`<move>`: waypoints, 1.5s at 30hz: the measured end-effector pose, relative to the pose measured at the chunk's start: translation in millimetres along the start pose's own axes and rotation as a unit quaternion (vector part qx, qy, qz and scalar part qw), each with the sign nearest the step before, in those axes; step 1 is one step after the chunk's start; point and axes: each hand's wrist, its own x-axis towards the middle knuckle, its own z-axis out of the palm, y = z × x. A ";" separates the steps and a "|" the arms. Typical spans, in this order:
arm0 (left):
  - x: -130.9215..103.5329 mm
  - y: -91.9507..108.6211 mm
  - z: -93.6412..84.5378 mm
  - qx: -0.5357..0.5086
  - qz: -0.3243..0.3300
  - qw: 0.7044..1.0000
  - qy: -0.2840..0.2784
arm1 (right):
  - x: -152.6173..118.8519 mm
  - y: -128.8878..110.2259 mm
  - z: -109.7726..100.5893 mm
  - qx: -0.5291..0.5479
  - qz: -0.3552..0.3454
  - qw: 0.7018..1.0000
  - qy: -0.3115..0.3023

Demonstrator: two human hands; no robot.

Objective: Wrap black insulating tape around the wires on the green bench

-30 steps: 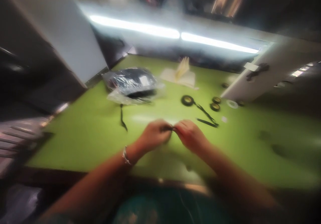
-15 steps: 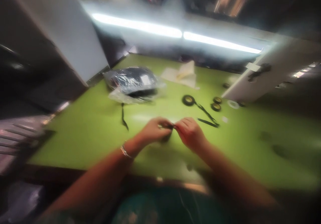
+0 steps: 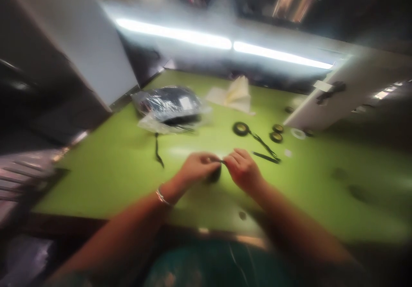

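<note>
My left hand (image 3: pixel 198 167) and my right hand (image 3: pixel 243 169) meet above the green table, both closed at the fingertips. Between them runs a thin dark strip (image 3: pixel 222 161), pinched by each hand; its kind is too blurred to tell. A dark rounded thing (image 3: pixel 214 175) shows just below my left fingers, partly covered by them, and I cannot tell whether it joins the strip. Beyond my right hand lie a black tape roll (image 3: pixel 236 126), a bundle of dark cords (image 3: pixel 264 144) and a flat black strip (image 3: pixel 266 157).
A clear plastic bag (image 3: pixel 152 124) with something black inside lies at the back left, a short black strap (image 3: pixel 157 152) in front of it. Pale papers (image 3: pixel 240 96) stand behind. Small rolls (image 3: pixel 276 137) and a white ring (image 3: pixel 298 134) lie near the right panel (image 3: pixel 325 94).
My left fingers have closed more tightly, with the thumb now laid along the strip. The dark rounded thing beneath shows more clearly. My right hand has barely moved.
</note>
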 end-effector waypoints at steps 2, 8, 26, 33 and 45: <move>-1.8 -0.8 3.4 0.009 0.021 0.999 0.025 | 0.2 -2.4 -0.7 0.012 0.023 1.000 -0.008; -7.9 -5.9 11.5 0.108 0.145 0.980 0.087 | 2.8 -7.0 -10.2 0.093 0.067 0.991 -0.067; -1.0 10.4 -7.7 -0.285 0.020 0.949 -0.133 | 4.6 8.5 -28.6 0.201 0.107 0.974 -0.017; -7.5 2.3 9.9 -0.099 0.026 0.994 -0.026 | 1.8 -0.5 -13.4 0.216 0.134 0.967 -0.024; -7.6 1.3 14.0 -0.081 0.007 0.995 0.061 | 1.8 -12.7 -8.9 0.061 0.109 0.992 -0.025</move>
